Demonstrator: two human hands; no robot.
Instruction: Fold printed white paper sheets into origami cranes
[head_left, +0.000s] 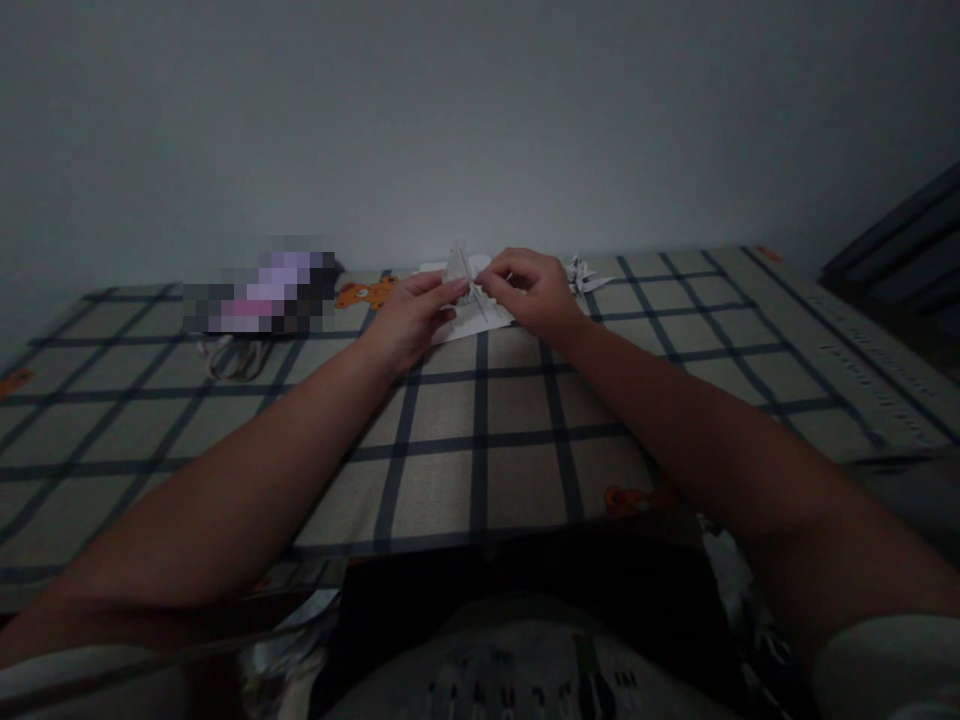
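Note:
A white folded paper piece (459,268) stands up in a point between my two hands, over more white paper (480,318) lying on the checked cloth. My left hand (411,318) reaches in from the left, fingers stretched along the paper's left side and touching it. My right hand (529,288) is curled, its fingertips pinching the folded paper from the right. Both forearms stretch forward over the cloth.
A small finished folded white paper figure (583,272) lies just right of my right hand. A blurred pink and purple object (262,292) and a loop of cord (234,356) lie at the left. The checked cloth (480,440) ends at a pale wall. A dark object (525,570) sits near my lap.

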